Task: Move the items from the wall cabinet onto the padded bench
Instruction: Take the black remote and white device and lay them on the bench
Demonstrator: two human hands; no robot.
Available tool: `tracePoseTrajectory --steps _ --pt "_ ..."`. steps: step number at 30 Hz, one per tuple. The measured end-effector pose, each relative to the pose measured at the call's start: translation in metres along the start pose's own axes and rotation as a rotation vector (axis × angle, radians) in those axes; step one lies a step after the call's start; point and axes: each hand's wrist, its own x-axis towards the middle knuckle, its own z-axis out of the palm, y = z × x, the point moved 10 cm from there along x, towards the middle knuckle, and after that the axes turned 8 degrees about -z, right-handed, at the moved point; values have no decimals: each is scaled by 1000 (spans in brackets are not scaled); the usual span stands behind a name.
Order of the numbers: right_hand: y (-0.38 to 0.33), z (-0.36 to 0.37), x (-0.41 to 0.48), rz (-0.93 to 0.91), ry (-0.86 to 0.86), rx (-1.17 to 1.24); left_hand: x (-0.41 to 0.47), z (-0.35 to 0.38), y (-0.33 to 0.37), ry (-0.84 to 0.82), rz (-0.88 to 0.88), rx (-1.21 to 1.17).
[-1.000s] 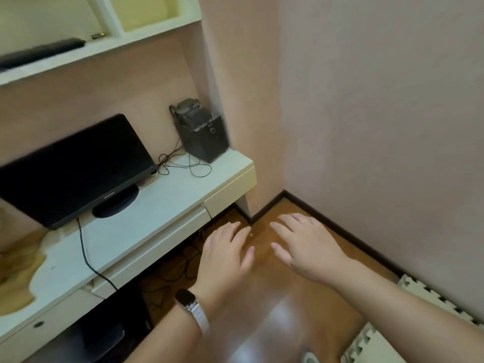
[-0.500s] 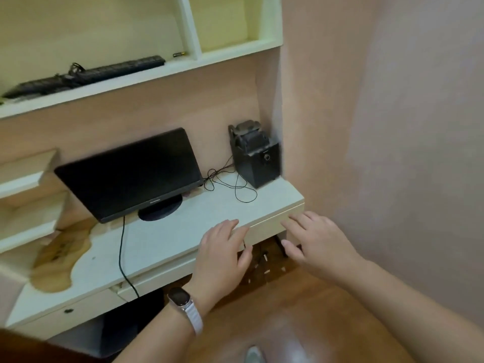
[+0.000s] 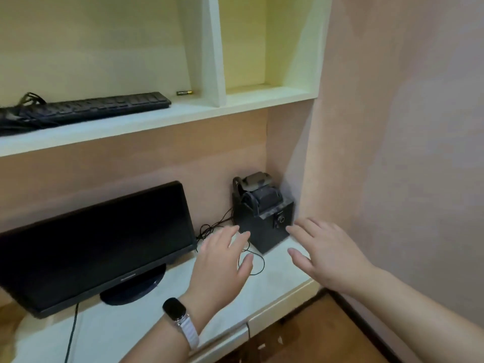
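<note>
Head cam: fingers spread apart on both hands, nothing gripped. Left hand (image 3: 222, 263), w/ 1 dark watch (image 3: 176, 309) on a pale strap, hovers over the white desk (image 3: 282, 273) and a loose black cable (image 3: 251, 260); right hand (image 3: 327, 255) hovers beside 1 black speaker box (image 3: 264, 226) w/ gear piled on top. Left of them, 1 dark monitor (image 3: 97, 242). Above, the wall cabinet (image 3: 214, 51), 2 open bays in view: 1 black keyboard (image 3: 97, 107) and 1 small battery (image 3: 184, 93) in the left bay.
</note>
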Motion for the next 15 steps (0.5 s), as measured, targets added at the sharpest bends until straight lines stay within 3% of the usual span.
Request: tracePoseTrajectory --steps 15 --pt "52 -60 141 -1 181 -93 148 -58 -2 240 174 -27"
